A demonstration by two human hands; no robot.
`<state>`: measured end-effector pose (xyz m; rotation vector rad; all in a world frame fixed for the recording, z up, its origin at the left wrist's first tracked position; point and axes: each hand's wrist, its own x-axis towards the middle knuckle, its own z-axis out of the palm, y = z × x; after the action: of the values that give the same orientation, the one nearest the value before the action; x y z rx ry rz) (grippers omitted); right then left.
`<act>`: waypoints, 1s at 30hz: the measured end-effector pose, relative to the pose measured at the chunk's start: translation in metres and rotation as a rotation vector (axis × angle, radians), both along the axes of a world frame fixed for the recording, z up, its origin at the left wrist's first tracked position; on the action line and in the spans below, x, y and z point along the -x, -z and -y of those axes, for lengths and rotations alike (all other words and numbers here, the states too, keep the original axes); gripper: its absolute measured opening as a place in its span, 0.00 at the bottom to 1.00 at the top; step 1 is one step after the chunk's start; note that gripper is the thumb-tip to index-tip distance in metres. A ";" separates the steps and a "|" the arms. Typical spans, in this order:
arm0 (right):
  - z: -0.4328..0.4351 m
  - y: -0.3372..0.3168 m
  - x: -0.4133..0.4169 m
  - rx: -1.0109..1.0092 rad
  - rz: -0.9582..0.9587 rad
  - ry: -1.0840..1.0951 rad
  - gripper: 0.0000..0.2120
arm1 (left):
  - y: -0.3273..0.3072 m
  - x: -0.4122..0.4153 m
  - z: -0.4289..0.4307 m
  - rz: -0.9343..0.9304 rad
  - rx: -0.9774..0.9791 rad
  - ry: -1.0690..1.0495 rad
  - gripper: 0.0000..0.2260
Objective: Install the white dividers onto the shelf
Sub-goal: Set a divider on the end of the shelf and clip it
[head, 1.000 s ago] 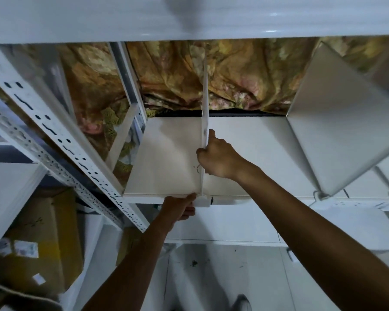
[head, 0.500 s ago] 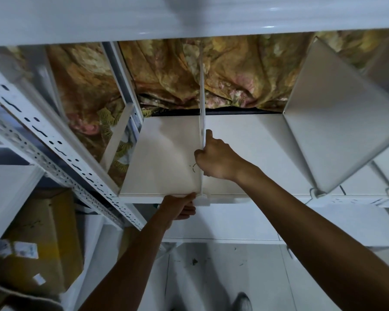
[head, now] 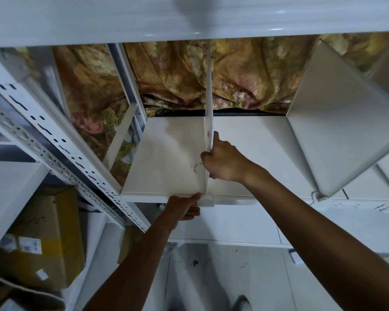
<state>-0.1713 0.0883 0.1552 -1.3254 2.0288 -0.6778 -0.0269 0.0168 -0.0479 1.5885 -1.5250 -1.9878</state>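
A thin white divider (head: 208,104) stands upright on the white shelf board (head: 171,153), seen edge-on, reaching from the board to the shelf above. My right hand (head: 222,160) is closed around its front edge low down. My left hand (head: 184,208) grips the shelf's front lip from below, its thumb touching the divider's white foot clip (head: 206,199). A second white divider (head: 337,122) stands on the same board further right.
A perforated white upright (head: 61,149) slants across the left. Floral fabric (head: 245,72) hangs behind the shelf. Cardboard boxes (head: 43,239) sit at lower left. The upper shelf's white front (head: 144,16) spans the top. Grey floor (head: 211,277) lies below.
Both hands keep their grips. The divider and shelf have shifted only slightly in view, which comes from small head movement.
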 end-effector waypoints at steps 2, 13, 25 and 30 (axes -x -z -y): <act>-0.002 -0.001 0.001 -0.002 0.000 -0.002 0.29 | -0.001 0.002 -0.001 0.001 0.008 0.005 0.24; -0.007 -0.003 0.008 -0.013 0.013 0.004 0.24 | -0.002 0.014 -0.008 -0.010 0.043 -0.005 0.24; 0.006 -0.001 0.007 -0.092 0.079 0.067 0.19 | 0.005 0.014 -0.017 0.020 0.144 -0.039 0.25; 0.009 -0.004 0.006 -0.131 0.094 0.057 0.20 | 0.000 0.016 -0.019 0.041 0.164 -0.018 0.21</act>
<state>-0.1775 0.0793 0.1587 -1.1437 2.0057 -0.6099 -0.0429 0.0358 -0.0476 1.5793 -1.6365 -1.7806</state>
